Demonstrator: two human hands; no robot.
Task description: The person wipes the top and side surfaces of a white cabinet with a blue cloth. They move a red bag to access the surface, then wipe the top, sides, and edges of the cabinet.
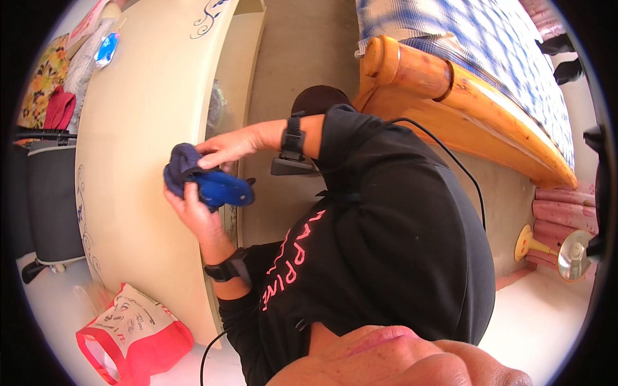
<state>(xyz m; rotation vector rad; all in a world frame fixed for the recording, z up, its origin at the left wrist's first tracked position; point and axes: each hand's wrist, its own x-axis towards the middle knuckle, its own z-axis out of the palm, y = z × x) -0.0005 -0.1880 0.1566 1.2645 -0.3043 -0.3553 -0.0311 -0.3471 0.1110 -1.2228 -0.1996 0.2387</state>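
Observation:
Both hands hold a blue slipper or shoe (223,188) over the near edge of a cream table (140,144). One end is bright blue and smooth, and the other is a dark navy textile part (183,161). My right hand (227,149) grips it from above in the picture, its thumb on the navy fabric. From below, my left hand (198,212) wraps the navy end with its thumb pressed against the side. Some fingers of both hands are hidden behind the slipper or shoe. Each wrist wears a black strap with a device.
A red and white bag (140,333) stands by the table's lower end. Beyond the table are a dark grey chair (55,202) and a shiny blue packet (107,48). Behind me is a wooden bed (463,96). A black cable (449,152) trails past my body.

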